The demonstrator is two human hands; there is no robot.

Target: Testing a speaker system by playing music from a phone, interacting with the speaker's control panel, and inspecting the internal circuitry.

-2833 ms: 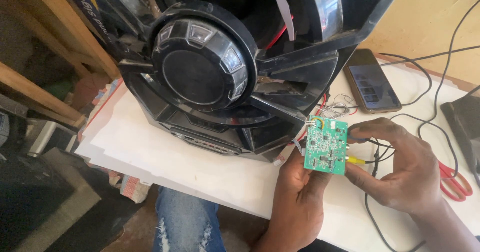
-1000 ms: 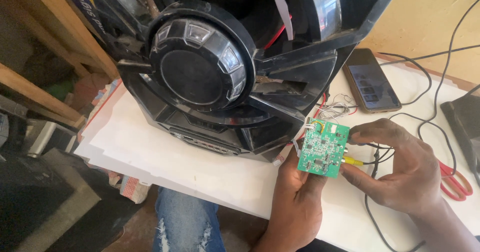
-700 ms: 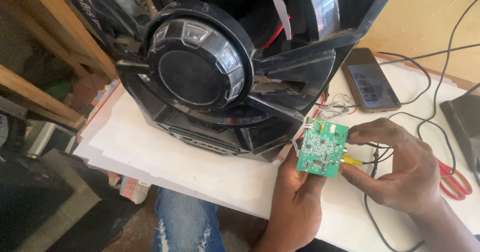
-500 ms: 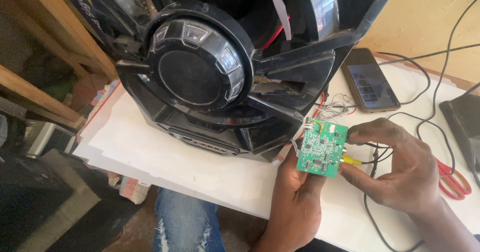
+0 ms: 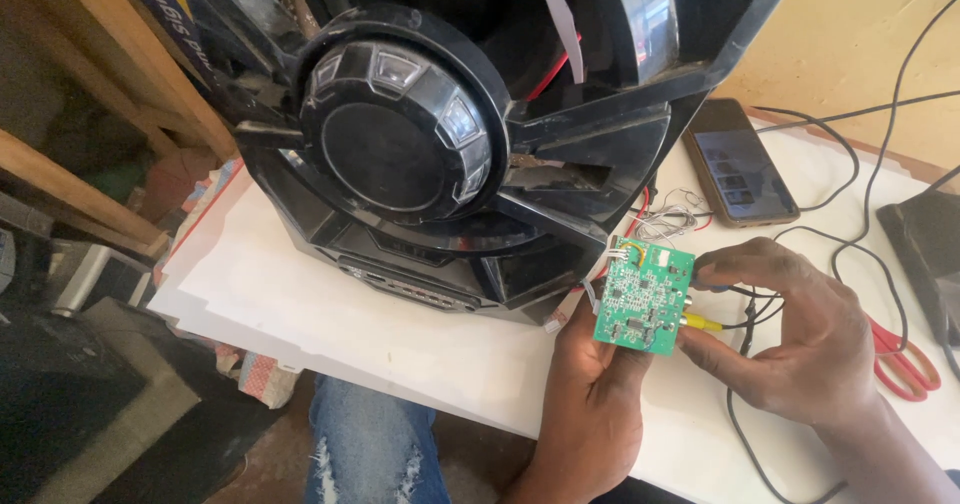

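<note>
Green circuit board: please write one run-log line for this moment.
left hand: holds green circuit board | right hand: at yellow plug | black speaker behind

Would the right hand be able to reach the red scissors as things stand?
Probably yes: the red scissors lie uncovered on the white table just beside the right hand, though it now pinches the green circuit board.

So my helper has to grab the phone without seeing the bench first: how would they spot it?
Start at the big black speaker cabinet on the white table. Just off its right side lies the phone, flat, screen up, beyond the right hand. It is the only dark slab with a copper-coloured rim.
</note>
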